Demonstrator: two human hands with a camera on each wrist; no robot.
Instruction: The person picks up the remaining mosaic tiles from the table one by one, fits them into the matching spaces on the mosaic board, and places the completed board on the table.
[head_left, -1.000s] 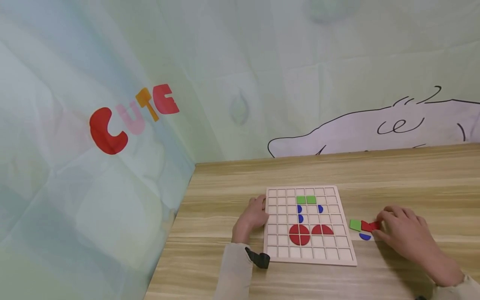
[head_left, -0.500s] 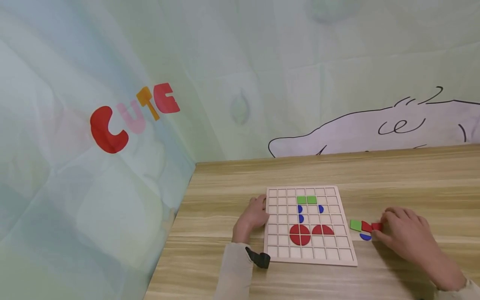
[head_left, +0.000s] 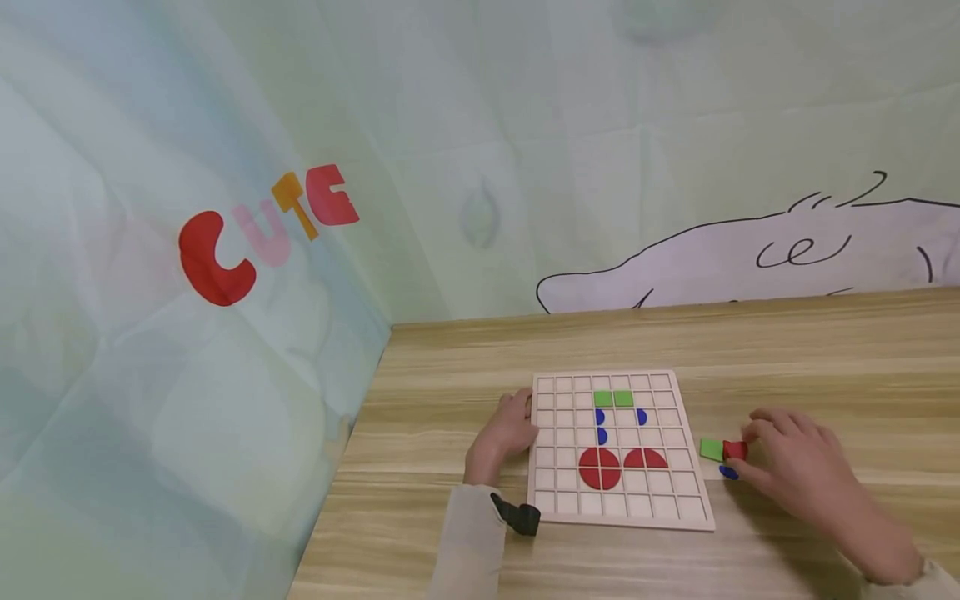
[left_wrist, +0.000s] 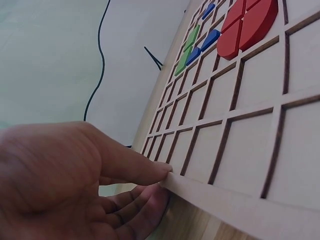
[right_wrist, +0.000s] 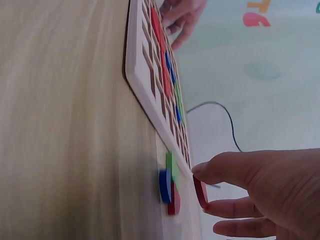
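Note:
A pale wooden grid board (head_left: 566,504) lies on the table. It bears two green squares (head_left: 613,398), several blue half-circles (head_left: 602,436), a red circle of quarter pieces (head_left: 600,468) and a red half-circle shape (head_left: 645,458). My left hand (head_left: 508,429) grips the board's left edge, thumb on its rim and fingers curled beside it. Right of the board, my right hand (head_left: 806,458) pinches a red piece (right_wrist: 200,193) between thumb and fingertip, raised off the table. Near it lie a green square (head_left: 712,450), a blue half-circle (head_left: 728,472) and another red piece (right_wrist: 174,199).
The wood-grain table (head_left: 450,358) meets a pale printed cloth backdrop (head_left: 450,167) at its back and left edges. Coloured letters (head_left: 330,197) mark the left cloth. A black strap (head_left: 516,515) sits at the left wrist.
My right hand has moved slightly left, with the right-hand red piece now lifted and overlapping the other red piece in the head view. My left hand stays at the board.

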